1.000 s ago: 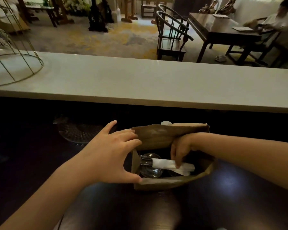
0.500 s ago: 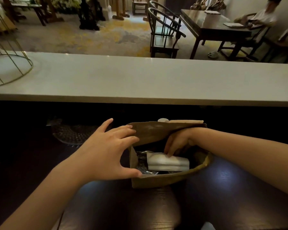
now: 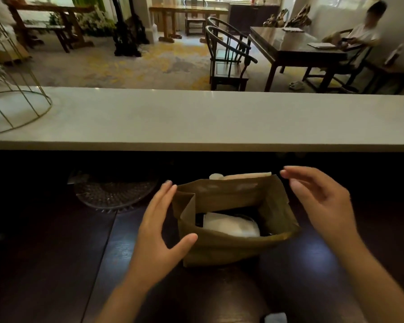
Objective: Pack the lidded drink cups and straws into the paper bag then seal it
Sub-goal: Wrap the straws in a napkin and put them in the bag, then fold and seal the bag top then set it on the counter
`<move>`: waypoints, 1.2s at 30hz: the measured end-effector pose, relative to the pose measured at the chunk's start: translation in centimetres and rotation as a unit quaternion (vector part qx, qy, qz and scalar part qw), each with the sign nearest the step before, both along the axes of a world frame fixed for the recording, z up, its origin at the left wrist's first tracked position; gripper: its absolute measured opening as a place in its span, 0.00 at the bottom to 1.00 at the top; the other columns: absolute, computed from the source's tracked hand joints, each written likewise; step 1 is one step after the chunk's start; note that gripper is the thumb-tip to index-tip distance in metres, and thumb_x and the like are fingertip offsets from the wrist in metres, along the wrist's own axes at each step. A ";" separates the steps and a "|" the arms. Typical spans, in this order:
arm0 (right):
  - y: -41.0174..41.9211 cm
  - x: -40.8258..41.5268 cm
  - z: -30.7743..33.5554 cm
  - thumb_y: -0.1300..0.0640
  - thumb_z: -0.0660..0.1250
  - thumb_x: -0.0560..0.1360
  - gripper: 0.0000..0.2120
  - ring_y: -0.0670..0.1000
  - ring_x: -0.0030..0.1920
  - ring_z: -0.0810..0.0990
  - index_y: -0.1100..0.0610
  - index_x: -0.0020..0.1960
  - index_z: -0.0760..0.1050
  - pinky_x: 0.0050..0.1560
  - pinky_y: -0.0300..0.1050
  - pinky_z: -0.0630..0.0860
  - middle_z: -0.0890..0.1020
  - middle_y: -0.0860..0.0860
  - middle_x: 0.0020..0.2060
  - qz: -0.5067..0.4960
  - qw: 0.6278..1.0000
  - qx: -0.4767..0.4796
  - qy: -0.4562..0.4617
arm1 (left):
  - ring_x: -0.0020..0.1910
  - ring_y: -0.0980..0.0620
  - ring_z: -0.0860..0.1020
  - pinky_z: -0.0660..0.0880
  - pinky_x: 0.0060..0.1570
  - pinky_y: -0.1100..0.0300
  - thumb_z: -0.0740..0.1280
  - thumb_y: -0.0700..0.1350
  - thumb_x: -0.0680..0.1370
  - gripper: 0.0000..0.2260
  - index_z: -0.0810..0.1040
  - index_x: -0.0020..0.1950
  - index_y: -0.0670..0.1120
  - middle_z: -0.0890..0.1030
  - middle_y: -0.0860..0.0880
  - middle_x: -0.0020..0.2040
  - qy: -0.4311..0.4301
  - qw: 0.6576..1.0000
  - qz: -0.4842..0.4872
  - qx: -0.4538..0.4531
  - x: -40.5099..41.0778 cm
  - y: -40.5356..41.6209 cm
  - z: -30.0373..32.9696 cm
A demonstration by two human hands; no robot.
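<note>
A brown paper bag (image 3: pixel 229 247) stands open on the dark wooden counter in front of me. Inside it lie white wrapped straws (image 3: pixel 231 226) on top of dark cup lids, which are mostly hidden. My left hand (image 3: pixel 159 231) is open at the bag's left side, thumb touching the front wall and fingers by the left edge. To the right of the bag and a little above its rim hovers my right hand (image 3: pixel 320 201), fingers spread, holding nothing.
A pale strip and a small white round thing (image 3: pixel 240 176) show just behind the bag. A clear patterned glass plate (image 3: pixel 114 194) lies at the left. A raised white ledge (image 3: pixel 196 117) runs across behind, with a gold wire frame (image 3: pixel 14 89) on it. A seated person (image 3: pixel 359 33) is far right.
My right hand has come out of the bag and moved up and to the right, leaving the straws inside. My left hand has loosened from the bag's left rim and spread open.
</note>
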State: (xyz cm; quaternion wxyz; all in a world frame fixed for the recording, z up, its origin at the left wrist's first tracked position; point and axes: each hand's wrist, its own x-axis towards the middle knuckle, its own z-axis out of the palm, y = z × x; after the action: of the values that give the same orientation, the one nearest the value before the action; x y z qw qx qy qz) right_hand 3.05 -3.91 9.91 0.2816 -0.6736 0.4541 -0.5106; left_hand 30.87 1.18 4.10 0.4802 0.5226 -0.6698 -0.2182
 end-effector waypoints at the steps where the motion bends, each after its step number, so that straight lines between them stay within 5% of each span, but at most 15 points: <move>1: 1.0 -0.7 -1.5 0.57 0.63 0.72 0.15 0.44 0.57 0.78 0.46 0.57 0.75 0.57 0.35 0.74 0.82 0.41 0.53 -0.019 0.998 0.011 -0.055 | 0.74 0.51 0.57 0.62 0.68 0.43 0.68 0.59 0.67 0.37 0.59 0.73 0.54 0.57 0.53 0.76 0.024 0.999 0.028 -0.006 -0.6 0.4 -0.7; 4: 3.6 -1.4 -5.7 0.56 0.68 0.67 0.28 0.45 0.65 0.73 0.48 0.66 0.65 0.63 0.40 0.71 0.76 0.45 0.62 0.011 0.988 0.089 -0.126 | 0.73 0.51 0.59 0.65 0.66 0.47 0.72 0.57 0.64 0.42 0.56 0.74 0.54 0.58 0.53 0.76 0.057 0.997 0.050 -0.003 -1.5 1.4 -2.6; 7: 4.9 -1.2 -7.9 0.56 0.79 0.60 0.39 0.43 0.64 0.72 0.42 0.66 0.64 0.62 0.33 0.69 0.75 0.41 0.63 0.041 0.987 0.139 -0.072 | 0.68 0.59 0.68 0.69 0.62 0.59 0.76 0.56 0.63 0.42 0.58 0.72 0.61 0.70 0.61 0.68 0.109 0.990 0.026 0.087 -2.2 1.8 -3.6; 12: 3.8 -1.2 -8.0 0.67 0.75 0.64 0.31 0.41 0.57 0.77 0.39 0.57 0.71 0.56 0.29 0.72 0.79 0.41 0.54 -0.028 0.993 0.116 -0.003 | 0.50 0.68 0.77 0.72 0.44 0.78 0.74 0.36 0.68 0.27 0.75 0.50 0.70 0.80 0.69 0.49 0.115 0.986 0.079 0.093 -3.2 0.8 -3.8; 19: 1.8 -1.5 -7.1 0.67 0.71 0.69 0.16 0.44 0.47 0.80 0.46 0.45 0.78 0.48 0.35 0.77 0.83 0.45 0.41 -0.008 0.997 0.079 0.011 | 0.41 0.64 0.80 0.74 0.38 0.75 0.71 0.33 0.70 0.17 0.80 0.38 0.58 0.84 0.61 0.40 0.161 0.978 0.098 0.093 -3.4 0.0 -2.8; 23: 0.8 -1.8 -6.7 0.66 0.70 0.69 0.14 0.42 0.42 0.80 0.47 0.41 0.77 0.43 0.30 0.74 0.82 0.43 0.38 0.022 0.998 0.057 0.027 | 0.40 0.62 0.81 0.75 0.38 0.74 0.71 0.35 0.71 0.15 0.80 0.39 0.56 0.84 0.58 0.41 0.163 0.977 0.102 0.090 -3.0 -0.4 -2.6; 28: -0.7 -1.5 -6.0 0.66 0.75 0.65 0.14 0.47 0.54 0.74 0.49 0.39 0.75 0.57 0.30 0.68 0.76 0.49 0.50 -0.025 0.991 -0.039 0.123 | 0.45 0.64 0.78 0.74 0.46 0.73 0.71 0.35 0.71 0.11 0.81 0.44 0.51 0.82 0.54 0.43 0.093 0.986 0.129 0.051 -2.0 -1.1 -2.3; 30: -1.2 -1.6 -5.8 0.64 0.76 0.64 0.17 0.50 0.60 0.70 0.47 0.45 0.74 0.63 0.39 0.67 0.73 0.50 0.56 -0.028 0.991 -0.042 0.128 | 0.55 0.65 0.72 0.66 0.54 0.78 0.72 0.35 0.69 0.08 0.82 0.47 0.44 0.77 0.53 0.56 0.014 0.988 0.152 0.024 -1.6 -1.6 -2.1; 32: -1.9 -1.8 -5.5 0.62 0.77 0.63 0.33 0.48 0.67 0.66 0.41 0.60 0.67 0.66 0.43 0.65 0.68 0.48 0.65 0.018 0.995 0.006 0.095 | 0.64 0.62 0.66 0.60 0.60 0.76 0.73 0.36 0.69 0.06 0.82 0.46 0.42 0.70 0.53 0.65 -0.016 0.990 0.138 0.033 -1.1 -2.2 -2.0; 34: -2.8 -2.0 -5.2 0.58 0.77 0.63 0.48 0.44 0.72 0.59 0.33 0.69 0.50 0.69 0.43 0.59 0.61 0.44 0.71 0.074 0.990 0.077 0.091 | 0.65 0.55 0.69 0.65 0.62 0.65 0.72 0.35 0.70 0.07 0.79 0.46 0.39 0.73 0.51 0.63 0.019 0.991 0.115 0.064 -1.0 -2.5 -1.8; 36: -3.8 -2.2 -5.2 0.57 0.77 0.64 0.51 0.44 0.71 0.61 0.31 0.69 0.44 0.70 0.44 0.58 0.65 0.44 0.69 0.111 0.979 0.139 0.097 | 0.55 0.48 0.77 0.72 0.56 0.56 0.72 0.32 0.69 0.11 0.72 0.47 0.37 0.78 0.47 0.51 0.091 0.987 0.104 0.087 -1.1 -2.9 -1.5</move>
State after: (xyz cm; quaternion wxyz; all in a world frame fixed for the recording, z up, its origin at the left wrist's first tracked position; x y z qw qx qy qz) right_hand 0.81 -7.68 4.74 0.3818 -0.7205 0.4683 -0.3402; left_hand 29.79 -1.73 2.56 0.5121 0.6069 -0.5438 -0.2716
